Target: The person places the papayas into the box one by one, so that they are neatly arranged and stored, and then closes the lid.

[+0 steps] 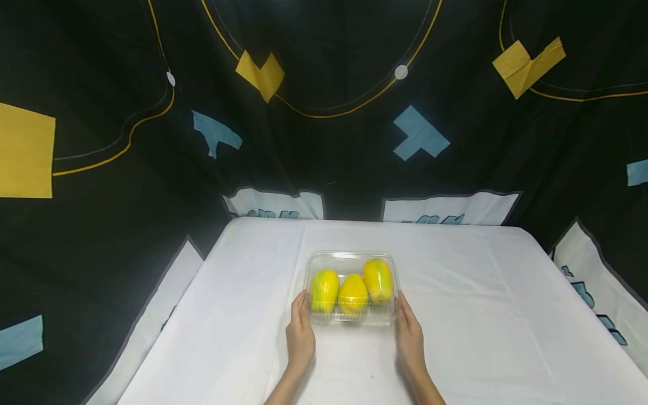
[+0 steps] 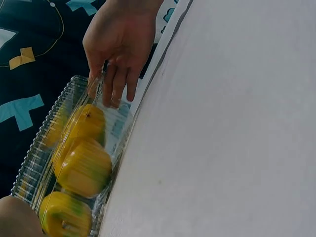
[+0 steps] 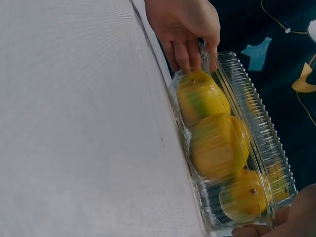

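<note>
A clear plastic clamshell box (image 1: 324,260) is near the middle of the white table, its lid over three yellow mangoes with green patches. One mango (image 1: 324,289) lies at the left, another (image 1: 352,295) in the middle, a third (image 1: 377,279) at the right, slightly farther back. My left hand (image 1: 301,332) grips the box's left end near its front corner. At the opposite end, my right hand (image 1: 409,332) holds it likewise. Thumb and fingers straddle the rim in the wrist views, where the far hand (image 2: 121,47) shows best and the near one is mostly cut off.
A white cloth covers the table (image 1: 481,315) around the box. Behind and beside it hangs a black curtain (image 1: 324,163) with yellow and blue patches, looping yellow lines and white lettered panels along its lower edge.
</note>
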A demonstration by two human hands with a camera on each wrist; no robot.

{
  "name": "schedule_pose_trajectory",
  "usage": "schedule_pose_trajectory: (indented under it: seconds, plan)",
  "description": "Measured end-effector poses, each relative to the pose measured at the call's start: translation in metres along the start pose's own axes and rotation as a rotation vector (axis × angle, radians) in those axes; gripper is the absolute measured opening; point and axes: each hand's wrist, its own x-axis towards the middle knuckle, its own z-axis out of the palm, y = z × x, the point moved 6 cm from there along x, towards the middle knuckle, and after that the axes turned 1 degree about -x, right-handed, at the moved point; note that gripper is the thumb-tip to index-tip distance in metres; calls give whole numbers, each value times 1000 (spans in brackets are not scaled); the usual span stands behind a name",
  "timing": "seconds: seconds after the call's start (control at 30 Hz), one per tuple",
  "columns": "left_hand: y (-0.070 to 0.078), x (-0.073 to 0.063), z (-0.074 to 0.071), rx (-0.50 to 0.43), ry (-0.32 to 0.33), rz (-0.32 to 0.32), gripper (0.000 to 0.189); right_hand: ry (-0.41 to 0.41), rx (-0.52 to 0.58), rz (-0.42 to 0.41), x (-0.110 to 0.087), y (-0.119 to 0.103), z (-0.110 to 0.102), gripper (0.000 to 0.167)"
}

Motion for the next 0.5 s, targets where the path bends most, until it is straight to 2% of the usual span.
schedule_pose_trajectory:
  seconds: [0.2,0.37,0.5]
  plan:
    - [4,-3,1,-10,39,24,36,-9,148,41,-4,-1,3,50]
    - [5,-3,2,-25,37,40,37,-31,191,76,-7,-3,7,48]
    - [7,-2,3,-54,24,18,38,-39,208,97,-8,-2,9,47]
